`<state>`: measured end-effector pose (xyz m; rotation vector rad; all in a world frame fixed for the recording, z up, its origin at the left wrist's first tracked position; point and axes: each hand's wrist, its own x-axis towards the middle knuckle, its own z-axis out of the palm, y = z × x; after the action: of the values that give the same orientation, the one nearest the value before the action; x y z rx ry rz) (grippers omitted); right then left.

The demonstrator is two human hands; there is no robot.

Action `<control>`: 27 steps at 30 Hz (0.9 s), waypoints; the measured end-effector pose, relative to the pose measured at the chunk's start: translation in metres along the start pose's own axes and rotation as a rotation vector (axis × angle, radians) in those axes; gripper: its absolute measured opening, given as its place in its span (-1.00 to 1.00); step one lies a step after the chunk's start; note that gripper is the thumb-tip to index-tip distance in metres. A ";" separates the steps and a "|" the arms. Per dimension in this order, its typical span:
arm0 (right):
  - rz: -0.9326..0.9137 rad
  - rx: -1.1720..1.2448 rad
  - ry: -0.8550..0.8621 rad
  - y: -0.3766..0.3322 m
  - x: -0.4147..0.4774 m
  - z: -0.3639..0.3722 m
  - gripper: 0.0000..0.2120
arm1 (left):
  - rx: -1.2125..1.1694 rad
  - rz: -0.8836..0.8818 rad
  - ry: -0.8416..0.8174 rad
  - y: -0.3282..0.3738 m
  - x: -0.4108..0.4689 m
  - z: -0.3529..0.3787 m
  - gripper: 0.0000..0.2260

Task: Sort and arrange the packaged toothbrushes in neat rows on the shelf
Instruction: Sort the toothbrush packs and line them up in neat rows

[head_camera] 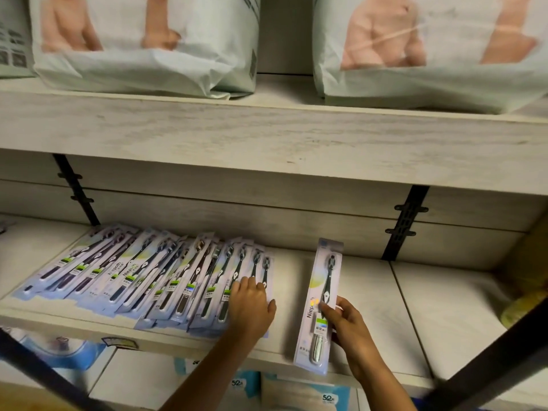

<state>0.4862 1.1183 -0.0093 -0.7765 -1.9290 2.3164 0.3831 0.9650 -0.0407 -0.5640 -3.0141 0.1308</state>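
Observation:
Several packaged toothbrushes [148, 274] lie fanned and overlapping on the left half of the pale wooden shelf [370, 292], each a long blister card with a dark brush. My left hand [252, 304] rests flat, fingers straight, on the right end of that fan. My right hand [347, 321] pinches the right edge of a single packaged toothbrush [323, 301], which stands apart to the right of the fan, its head end pointing to the back of the shelf and its lower end over the shelf's front edge.
The shelf's right half is bare up to a yellow object [522, 310] at the far right. Black brackets [404, 223] run up the back wall. Large pale bags [148, 54] sit on the shelf above. Boxes [305, 393] stand below. A dark bar [489, 366] crosses the lower right.

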 end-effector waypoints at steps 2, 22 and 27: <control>-0.001 -0.007 -0.006 0.001 -0.002 0.000 -0.83 | 0.094 0.014 -0.049 -0.001 0.006 0.007 -0.53; -0.053 -0.069 0.034 -0.001 0.001 -0.004 -0.91 | -0.309 -0.053 0.235 -0.011 0.008 0.025 -0.60; -0.069 -0.164 0.069 -0.002 0.009 -0.015 -0.90 | -0.537 -0.058 0.326 -0.004 -0.001 0.020 -0.65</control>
<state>0.4840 1.1355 -0.0126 -0.7771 -2.0996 2.0852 0.3806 0.9592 -0.0602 -0.4699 -2.7199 -0.7176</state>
